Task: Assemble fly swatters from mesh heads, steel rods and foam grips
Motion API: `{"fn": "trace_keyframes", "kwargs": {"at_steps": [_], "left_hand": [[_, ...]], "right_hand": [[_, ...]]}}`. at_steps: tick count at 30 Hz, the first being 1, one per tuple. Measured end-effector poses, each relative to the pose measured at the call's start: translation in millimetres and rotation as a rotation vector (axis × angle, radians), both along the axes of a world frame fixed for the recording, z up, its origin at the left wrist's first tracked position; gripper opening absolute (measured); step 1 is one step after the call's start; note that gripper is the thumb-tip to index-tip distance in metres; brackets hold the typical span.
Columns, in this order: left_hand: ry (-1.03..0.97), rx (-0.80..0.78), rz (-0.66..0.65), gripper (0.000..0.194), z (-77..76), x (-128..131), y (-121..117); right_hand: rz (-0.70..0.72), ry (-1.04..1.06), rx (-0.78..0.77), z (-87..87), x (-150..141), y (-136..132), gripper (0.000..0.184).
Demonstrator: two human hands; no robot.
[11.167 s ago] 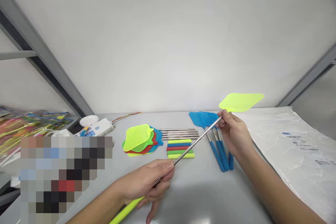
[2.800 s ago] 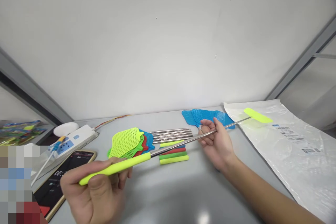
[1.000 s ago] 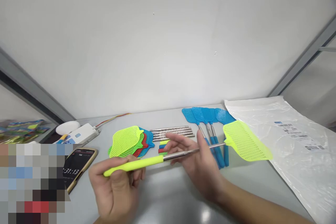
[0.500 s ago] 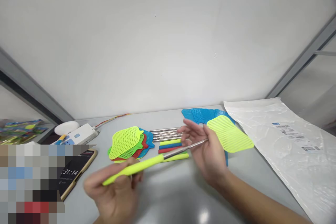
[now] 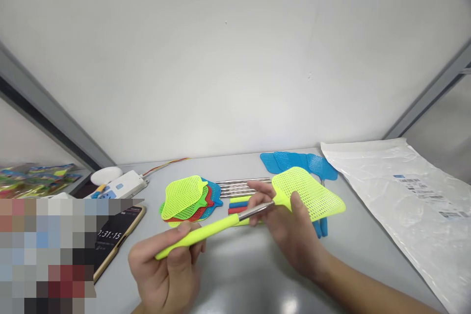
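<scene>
A yellow-green telescopic fly swatter is held slanting between my hands above the table. My left hand is closed around its smooth grip at the lower left. Beside its perforated head, my right hand has the thumb in front of the head and loosely spread fingers behind the short metal rod. Under the right fingers, partly hidden, lie several coloured grips and several metal rods. To their left is a stack of loose swatter heads in yellow-green, green, red and blue.
Blue fly swatters lie at the back right, near a white plastic mailer with a label. A power strip, a white round object and a phone are at left. A wall rises behind the table.
The swatter's metal rod shows much shorter, its head now closer to the grip. My right hand has shifted left with the head. The whole view has swung slightly left.
</scene>
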State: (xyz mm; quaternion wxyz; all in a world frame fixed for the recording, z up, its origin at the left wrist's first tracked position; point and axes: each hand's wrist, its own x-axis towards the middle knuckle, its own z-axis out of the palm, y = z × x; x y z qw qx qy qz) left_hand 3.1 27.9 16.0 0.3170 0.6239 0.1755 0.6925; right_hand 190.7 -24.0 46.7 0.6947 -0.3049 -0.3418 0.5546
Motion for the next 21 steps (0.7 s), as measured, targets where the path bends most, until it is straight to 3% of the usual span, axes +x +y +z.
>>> {"fn": "trace_keyframes", "kwargs": {"at_steps": [4,9,12,17,21], "left_hand": [[0.057,-0.004,0.049,0.011,4.7,0.1,7.1],[0.534,0.078,0.114,0.004,6.9,-1.2,16.0],[0.657,0.074,0.104,0.006,5.1,-0.8,14.4],[0.650,0.099,0.164,0.010,-0.9,1.4,5.6],[0.678,0.082,0.115,0.012,-8.5,2.9,2.1]], "right_hand": [[-0.245,0.032,-0.136,1.5,13.2,6.2,0.041],[-0.369,-0.009,-0.124,5.3,26.1,11.3,0.022],[-0.355,-0.124,-0.079,8.0,25.2,9.9,0.028],[-0.321,-0.208,-0.023,13.8,19.5,3.6,0.039],[-0.308,-0.237,-0.011,16.9,22.2,1.7,0.034]]}}
